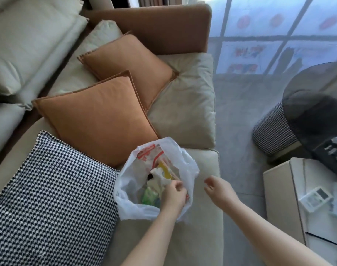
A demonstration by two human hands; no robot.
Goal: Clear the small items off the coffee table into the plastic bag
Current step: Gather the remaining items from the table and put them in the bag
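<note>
A white plastic bag [129,189] with red print stands open on the cream sofa seat [198,237]. Inside it I see a green packet [149,195], a yellow packet [163,169] and white items. My left hand [174,194] is at the bag's near right rim, its fingers pinched on the plastic edge. My right hand [219,191] hovers just right of the bag, fingers loosely curled and apart, holding nothing. At the right edge the cream coffee table [279,198] carries a small white device [315,197] and a dark cable [325,240].
Two orange cushions [98,120] and a houndstooth cushion [54,198] lie on the sofa left of the bag. A houndstooth stool [271,131] and a dark round glass tabletop [317,104] stand at the right. Grey floor runs between sofa and table.
</note>
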